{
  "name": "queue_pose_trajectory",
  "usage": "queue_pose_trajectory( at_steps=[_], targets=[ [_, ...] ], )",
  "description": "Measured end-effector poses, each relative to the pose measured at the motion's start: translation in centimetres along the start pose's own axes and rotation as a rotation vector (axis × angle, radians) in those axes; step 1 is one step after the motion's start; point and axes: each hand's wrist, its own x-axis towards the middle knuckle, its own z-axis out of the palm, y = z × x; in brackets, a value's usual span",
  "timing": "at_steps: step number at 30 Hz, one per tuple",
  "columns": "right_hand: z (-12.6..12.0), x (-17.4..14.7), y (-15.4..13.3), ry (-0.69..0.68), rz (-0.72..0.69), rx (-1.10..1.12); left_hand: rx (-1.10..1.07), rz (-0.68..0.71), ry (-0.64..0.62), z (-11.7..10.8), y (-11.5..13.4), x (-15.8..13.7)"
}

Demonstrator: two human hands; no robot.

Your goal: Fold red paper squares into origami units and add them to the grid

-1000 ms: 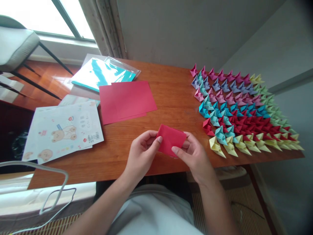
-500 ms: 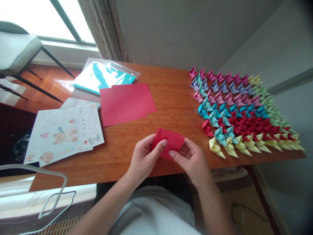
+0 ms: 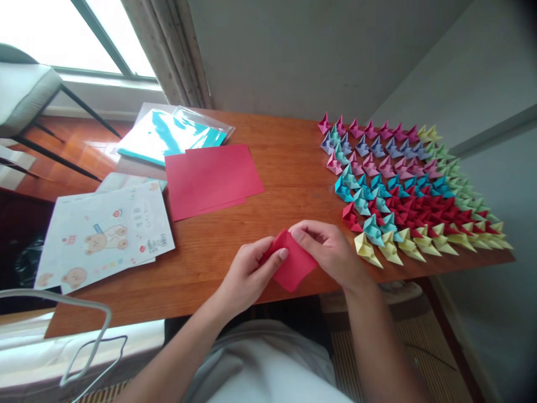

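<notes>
Gripping a small folded square of red paper (image 3: 296,268) at its upper edges, both bare hands meet just above the front edge of the brown wooden table (image 3: 289,204). The left hand (image 3: 245,274) pinches the paper's left side, thumb lying flat across its face and the other fingers curled at the edge and partly hidden behind it. The right hand (image 3: 331,252) grasps the top corner, thumb pressed on it beside the curled forefinger; its remaining fingers are mostly out of sight, so their exact hold I cannot tell. The paper's lower corner hangs free towards the person's lap

Beyond the left hand, large flat rectangular red paper sheets (image 3: 218,173) overlap one another on the table, their far edge against a glossy teal pack in clear plastic (image 3: 193,137). Further left lie pale rectangular paper packs printed with brown bears (image 3: 104,238). Near the right hand, pointed folded paper figures in pink, purple, blue, red, yellow and green (image 3: 409,245) stand in close rows
</notes>
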Motion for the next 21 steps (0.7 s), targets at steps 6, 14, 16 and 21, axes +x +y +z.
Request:
queue_pose_trajectory(
  at_steps=[6,14,16,21],
  targets=[
    [-0.2,0.4,-0.5,-0.005,-0.038,-0.121,0.045,-0.017,-0.067,-0.2,0.5,0.2],
    [-0.5,-0.1,-0.7,0.068,-0.141,-0.362,0.071,-0.020,-0.045,-0.2,0.7,0.4],
    [-0.9,-0.2,-0.5,0.014,-0.111,-0.370,0.072,-0.017,-0.026,-0.2,0.5,0.4],
    [-1.3,-0.5,0.0,0.023,-0.104,-0.379,0.086,-0.011,0.016,-0.1,0.5,0.4]
  ],
)
